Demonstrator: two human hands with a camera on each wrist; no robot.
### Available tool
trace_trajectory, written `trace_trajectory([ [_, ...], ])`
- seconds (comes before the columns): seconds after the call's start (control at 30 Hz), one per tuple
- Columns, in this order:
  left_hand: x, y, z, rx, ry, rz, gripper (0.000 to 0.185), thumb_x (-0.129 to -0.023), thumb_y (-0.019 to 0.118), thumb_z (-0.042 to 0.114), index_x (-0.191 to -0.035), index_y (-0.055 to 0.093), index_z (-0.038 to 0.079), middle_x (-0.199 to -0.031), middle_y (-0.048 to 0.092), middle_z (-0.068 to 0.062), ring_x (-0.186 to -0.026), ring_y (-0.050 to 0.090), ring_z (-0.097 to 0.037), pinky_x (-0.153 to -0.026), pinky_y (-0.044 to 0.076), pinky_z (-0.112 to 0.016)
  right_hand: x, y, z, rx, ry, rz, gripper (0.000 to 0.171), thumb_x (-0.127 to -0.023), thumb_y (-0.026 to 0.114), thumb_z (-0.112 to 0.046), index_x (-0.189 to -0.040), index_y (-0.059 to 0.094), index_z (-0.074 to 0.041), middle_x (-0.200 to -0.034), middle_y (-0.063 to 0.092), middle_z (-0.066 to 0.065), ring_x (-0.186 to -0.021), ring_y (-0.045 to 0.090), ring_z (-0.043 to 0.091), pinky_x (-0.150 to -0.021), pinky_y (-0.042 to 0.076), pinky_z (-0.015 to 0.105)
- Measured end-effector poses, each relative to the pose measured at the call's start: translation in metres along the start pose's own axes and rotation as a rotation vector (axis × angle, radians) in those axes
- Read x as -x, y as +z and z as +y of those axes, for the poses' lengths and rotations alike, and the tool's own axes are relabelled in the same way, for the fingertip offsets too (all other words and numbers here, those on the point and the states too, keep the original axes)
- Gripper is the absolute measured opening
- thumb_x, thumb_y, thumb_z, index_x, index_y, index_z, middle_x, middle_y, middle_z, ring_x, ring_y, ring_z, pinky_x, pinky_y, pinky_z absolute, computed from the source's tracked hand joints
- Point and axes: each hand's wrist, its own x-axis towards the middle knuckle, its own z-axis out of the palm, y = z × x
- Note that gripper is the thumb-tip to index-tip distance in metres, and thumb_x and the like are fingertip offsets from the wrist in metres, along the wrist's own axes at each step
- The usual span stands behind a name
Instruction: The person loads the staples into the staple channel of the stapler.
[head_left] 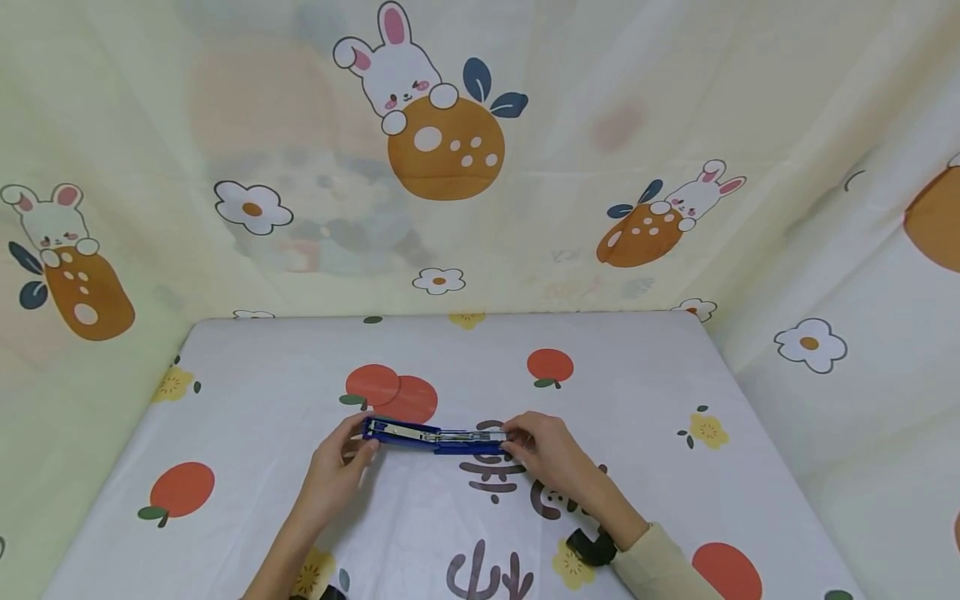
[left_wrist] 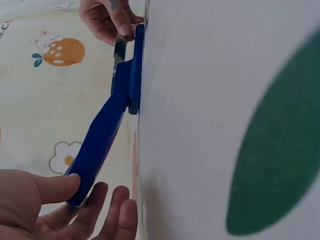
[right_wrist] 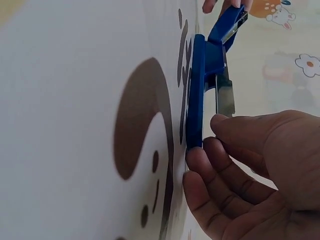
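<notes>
Closest to the camera, a beige sleeve is seen on the right arm, with a black strap at that wrist. Just past that, the two hands are spread apart, one at each end of a blue stapler that's been swung wide open and laid flat on the counter, roughly in the middle, over the printed lettering on the cloth.

The left hand is curled around the left end: in the left wrist view the thumb is set on the outer side of the raised blue top arm and the fingers are tucked under it, so that end is lifted off the cloth at an angle. The right hand is clamped on the other end, where the blue base is pinched between thumb and fingertips; the shiny metal staple channel is left exposed just beside the thumb.

The counter is covered with a white cloth printed with orange fruits, small yellow flowers and a cactus doodle. Further back, everything is closed in by a pale yellow curtain printed with bunnies hugging orange shapes and white daisies.
</notes>
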Motion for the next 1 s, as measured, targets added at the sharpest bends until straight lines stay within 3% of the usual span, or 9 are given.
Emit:
trace_trajectory([
  [0.6, 0.0019, -0.0015, 0.008, 0.087, 0.077, 0.003, 0.047, -0.098, 0.058, 0.013, -0.143, 0.047, 0.02, -0.138, 0.057, -0.008, -0.105, 0.065, -0.022, -0.082, 0.056, -0.018, -0.0005, -0.0026, -0.0029, 0.005, 0.013, -0.011, 0.022, -0.086, 0.075, -0.019, -0.107, 0.072, -0.013, -0.089, 0.065, -0.009, -0.076, 0.056, 0.003, -0.068, 0.053, 0.016],
  [1.0, 0.0022, -0.0003, 0.0089, 0.129, 0.125, 0.001, 0.046, -0.097, 0.059, 0.011, -0.139, 0.049, 0.028, -0.133, 0.06, -0.008, -0.102, 0.065, -0.023, -0.081, 0.056, -0.016, -0.0006, -0.003, -0.0031, 0.01, 0.01, -0.011, 0.022, -0.086, 0.075, -0.018, -0.107, 0.071, -0.011, -0.089, 0.066, -0.008, -0.076, 0.056, 0.002, -0.068, 0.053, 0.016],
])
